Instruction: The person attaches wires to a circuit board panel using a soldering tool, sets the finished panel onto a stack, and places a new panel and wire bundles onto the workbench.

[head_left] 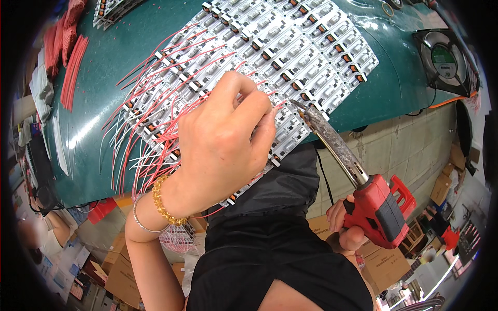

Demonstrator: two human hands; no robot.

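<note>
A large panel of white circuit boards (290,39) lies at a slant on the table, its rows carrying small components and orange-and-black coils. Over its near part is my left hand (223,135), fingers closed in a pinch. A thin red wire (280,104) sticks out beside its fingertips; the exact grip is hidden behind the fingers. My right hand (343,225) is wrapped round the red-and-black handle of a soldering gun (381,210). The gun's metal tip points up and left, close to the panel beside my left fingertips. Red and white wires (150,129) trail off the panel's left side.
On the green table (93,150) lie bundles of red wires (74,72) and white wires (58,140) at the left. A small square fan (442,58) stands at the right edge. More boards (114,10) sit at the far left. Cardboard boxes (384,264) rest below; another person (54,230) is at lower left.
</note>
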